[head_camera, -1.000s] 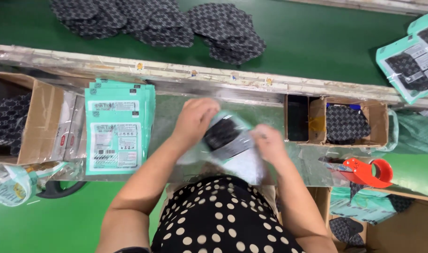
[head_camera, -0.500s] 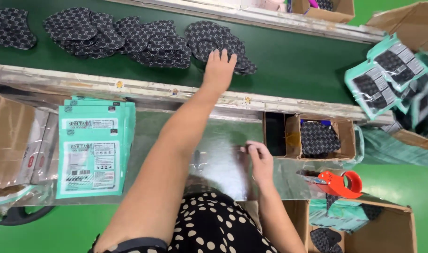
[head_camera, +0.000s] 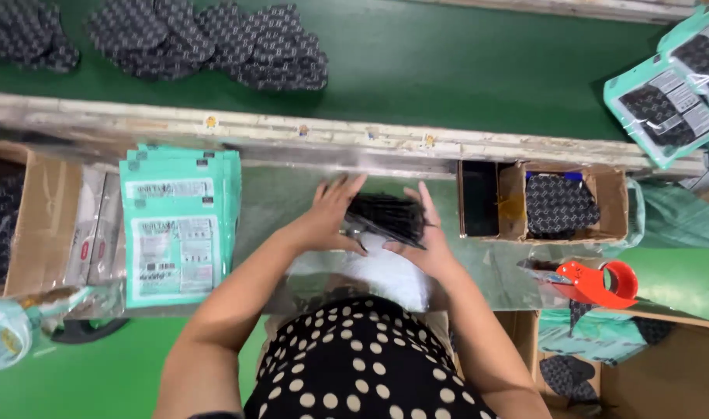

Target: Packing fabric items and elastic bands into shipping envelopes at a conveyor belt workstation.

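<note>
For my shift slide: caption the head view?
Both hands, left and right, press a dark patterned fabric piece on the shiny steel worktop.

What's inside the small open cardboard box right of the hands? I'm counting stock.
The cardboard box shows dark patterned pieces stacked in its right compartment. The left compartment looks dark; anything under the top piece is hidden.

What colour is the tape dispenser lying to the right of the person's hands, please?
Bright orange-red; the tape dispenser shows clearly in the head view.

Left hand (head_camera: 333,211) and right hand (head_camera: 424,233) pressing a dark patterned piece (head_camera: 387,217) between them over the shiny desk (head_camera: 292,194); teal packets (head_camera: 180,225) stacked to the left, red tape dispenser (head_camera: 595,281) right.
</note>
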